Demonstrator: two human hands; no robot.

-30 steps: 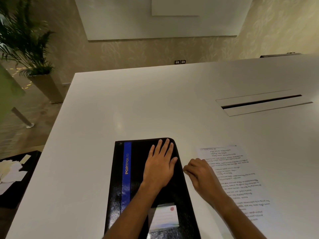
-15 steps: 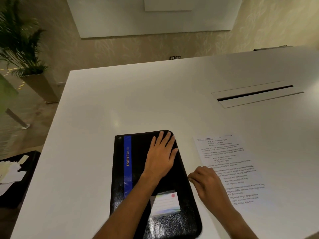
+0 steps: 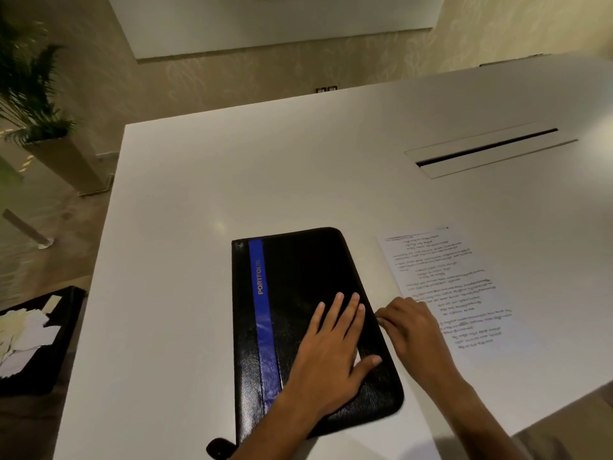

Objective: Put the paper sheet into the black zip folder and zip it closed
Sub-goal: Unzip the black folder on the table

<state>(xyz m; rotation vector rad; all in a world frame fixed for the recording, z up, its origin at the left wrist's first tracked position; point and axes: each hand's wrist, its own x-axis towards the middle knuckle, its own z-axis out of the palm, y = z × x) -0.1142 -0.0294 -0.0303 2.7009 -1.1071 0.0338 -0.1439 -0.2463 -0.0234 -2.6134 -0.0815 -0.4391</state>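
The black zip folder (image 3: 298, 277), with a blue "PORTFOLIO" stripe, lies shut and flat on the white table (image 3: 185, 293). My left hand (image 3: 331, 353) rests flat on the near half of its cover, fingers spread. At the folder's right edge my right hand (image 3: 411, 330) has its fingertips pinched together where the zip runs; the pull itself is hidden by the fingers. The printed paper sheet (image 3: 444, 270) lies flat on the table just right of the folder, partly under my right wrist.
A cable slot (image 3: 487, 149) is cut into the table at the far right. A black tray with white paper scraps (image 3: 30, 330) sits low at the left, off the table. A potted plant (image 3: 30, 94) stands far left. A black tab (image 3: 219, 448) sticks out at the folder's near corner.
My right hand has travelled along the folder's right edge toward me, still pinched. My left hand has slid nearer on the cover and now hides the small white card.
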